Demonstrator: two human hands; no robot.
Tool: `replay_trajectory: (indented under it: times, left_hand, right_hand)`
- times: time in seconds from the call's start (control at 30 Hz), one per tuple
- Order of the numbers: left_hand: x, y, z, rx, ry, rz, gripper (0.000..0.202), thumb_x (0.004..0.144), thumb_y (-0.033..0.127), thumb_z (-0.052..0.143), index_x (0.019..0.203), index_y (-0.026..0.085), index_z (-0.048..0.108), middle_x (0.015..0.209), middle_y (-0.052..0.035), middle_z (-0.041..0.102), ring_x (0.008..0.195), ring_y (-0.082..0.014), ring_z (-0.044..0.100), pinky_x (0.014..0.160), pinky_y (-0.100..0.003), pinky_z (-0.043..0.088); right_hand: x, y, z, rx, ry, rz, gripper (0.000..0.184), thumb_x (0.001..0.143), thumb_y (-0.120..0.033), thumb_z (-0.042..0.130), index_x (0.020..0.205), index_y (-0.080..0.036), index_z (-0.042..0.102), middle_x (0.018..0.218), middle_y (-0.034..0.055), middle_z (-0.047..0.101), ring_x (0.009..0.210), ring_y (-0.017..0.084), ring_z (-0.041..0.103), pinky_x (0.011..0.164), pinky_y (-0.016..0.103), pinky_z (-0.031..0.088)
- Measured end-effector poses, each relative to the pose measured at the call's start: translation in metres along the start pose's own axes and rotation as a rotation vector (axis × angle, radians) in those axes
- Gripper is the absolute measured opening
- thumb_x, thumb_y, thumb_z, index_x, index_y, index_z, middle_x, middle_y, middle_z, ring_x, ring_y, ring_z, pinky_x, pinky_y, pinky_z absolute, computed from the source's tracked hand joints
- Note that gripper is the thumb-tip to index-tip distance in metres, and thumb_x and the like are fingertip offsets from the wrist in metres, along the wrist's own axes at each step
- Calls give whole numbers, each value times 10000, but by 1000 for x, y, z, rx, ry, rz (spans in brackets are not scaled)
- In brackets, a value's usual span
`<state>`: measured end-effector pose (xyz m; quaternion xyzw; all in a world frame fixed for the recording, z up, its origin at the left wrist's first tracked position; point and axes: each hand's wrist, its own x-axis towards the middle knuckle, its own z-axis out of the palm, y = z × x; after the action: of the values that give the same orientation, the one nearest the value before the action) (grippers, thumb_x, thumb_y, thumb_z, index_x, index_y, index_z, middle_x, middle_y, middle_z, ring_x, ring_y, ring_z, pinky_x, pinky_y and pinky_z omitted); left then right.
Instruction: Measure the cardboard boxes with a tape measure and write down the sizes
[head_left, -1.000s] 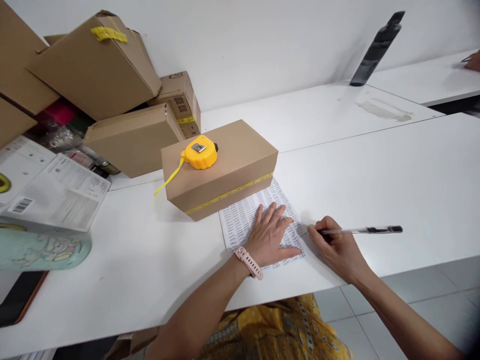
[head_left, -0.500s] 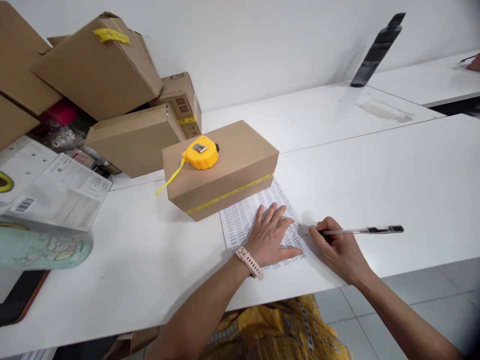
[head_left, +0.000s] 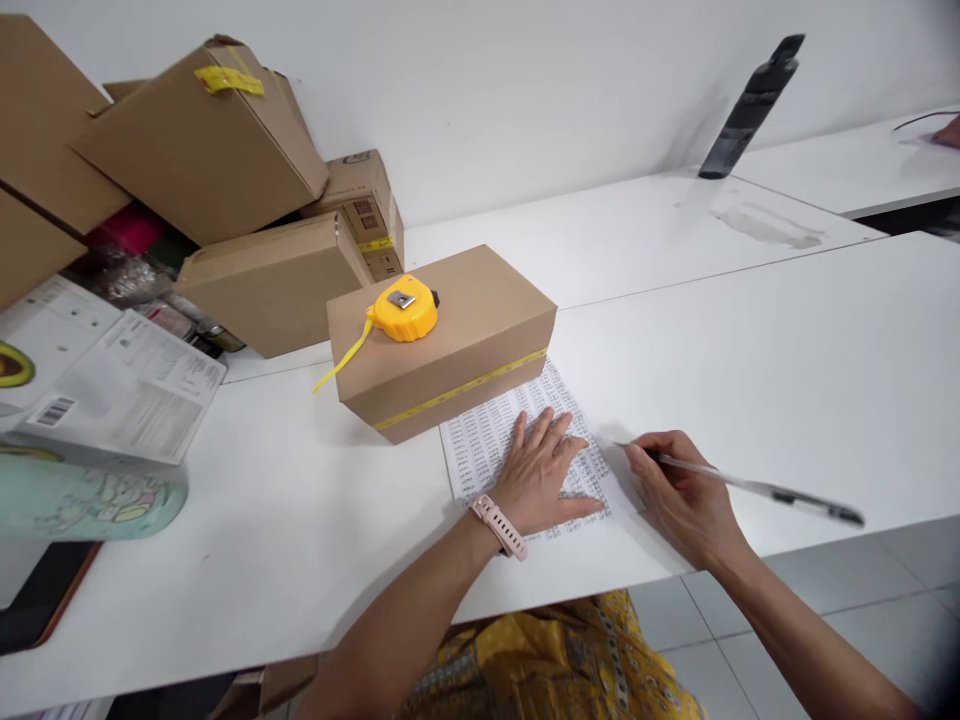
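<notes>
My left hand [head_left: 538, 472] lies flat with spread fingers on a paper sheet [head_left: 480, 440] covered in columns of small handwriting. A pen [head_left: 739, 481] is pinched in my right hand [head_left: 686, 490], its tip near the sheet's right side and its back end pointing right. I cannot tell whether the tip touches the paper. Behind my left hand, a cardboard box [head_left: 465, 340] with a yellow tape strip covers the sheet's top part. On that box rests a yellow tape measure [head_left: 405, 308], a short end of its blade hanging out to the left.
Several cardboard boxes [head_left: 217, 150] are piled at the back left. A white printed carton [head_left: 142, 380], a mint-green bottle [head_left: 90, 497] and a dark flat object [head_left: 45, 595] sit on the left. A dark bottle [head_left: 752, 108] stands at the back right. Someone's hand [head_left: 949, 130] shows at the far right.
The pen has tilted in my right hand: its back end has swung down and to the right, and its tip sits slightly higher. My left hand has stayed in place.
</notes>
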<state>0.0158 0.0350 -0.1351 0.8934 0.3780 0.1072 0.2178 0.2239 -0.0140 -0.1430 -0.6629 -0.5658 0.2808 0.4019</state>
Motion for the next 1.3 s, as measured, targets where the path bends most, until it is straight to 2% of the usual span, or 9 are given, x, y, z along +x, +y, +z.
replay_trajectory:
  times: [0.1,0.2,0.53,0.7,0.8,0.9,1.07,1.17,1.3]
  left_hand:
    - [0,0,0,-9,1,-1,695,838,612,677,1375,212,486,1634,-159,302,1552,-341,127,1246,-611,75]
    - [-1,-1,-1,-8,1,1,691,840,611,675,1374,213,489,1636,-160,298,1552,-336,132,1243,-617,83]
    - [-2,-1,1,12,69,14,654,850,564,678,1354,183,508,1604,-166,365,1533,-329,218,1240,-602,170]
    - [-11,0,-30,180,629,2,325,940,284,523,1253,210,571,1470,-131,554,1477,-269,366,1238,-552,221]
    - [-21,-4,-75,291,1028,-110,283,933,264,517,1208,234,578,1416,-130,590,1437,-283,414,1207,-546,270]
    - [-28,-13,-126,329,1196,-320,378,908,296,564,1279,230,529,1517,-138,476,1467,-288,348,1212,-525,254]
    - [-22,-36,-181,189,922,-581,739,777,441,729,1397,184,419,1542,-185,419,1480,-346,300,1184,-519,292]
    - [-11,-48,-191,58,782,-656,806,714,452,785,1383,175,431,1462,-210,511,1396,-402,421,1131,-550,337]
    - [-9,-43,-192,-7,817,-617,685,722,386,783,1301,176,483,1347,-193,602,1280,-375,545,1070,-509,400]
  right_hand:
    - [11,4,-5,-117,-74,-219,250,987,-379,486,1148,-263,639,1061,75,726,924,237,692,762,361,547]
    - [27,10,-10,-271,-200,-512,364,996,-244,418,1286,-281,635,1359,91,651,1283,279,578,1009,457,495]
    - [45,29,-5,-586,-208,-717,533,925,-67,423,1370,-279,627,1445,86,596,1338,273,547,996,465,506]
    - [49,43,1,-560,-158,-735,692,816,16,407,1394,-308,609,1439,46,601,1321,262,566,1000,470,512]
    - [51,49,3,-520,-146,-742,718,808,10,402,1427,-311,574,1436,37,604,1324,265,564,1003,490,514]
    - [53,52,4,-459,-119,-745,715,812,-3,401,1444,-302,551,1404,36,634,1304,260,583,1007,499,518]
    - [55,52,8,-408,-62,-745,540,890,-102,425,1364,-280,613,1321,48,692,1222,280,644,976,519,545]
    - [55,50,8,-369,-55,-736,456,924,-150,419,1301,-267,647,1286,61,711,1189,283,663,972,514,550]
    - [48,41,0,-261,42,-626,393,953,-233,419,1267,-286,650,1211,73,736,1073,282,702,864,474,584]
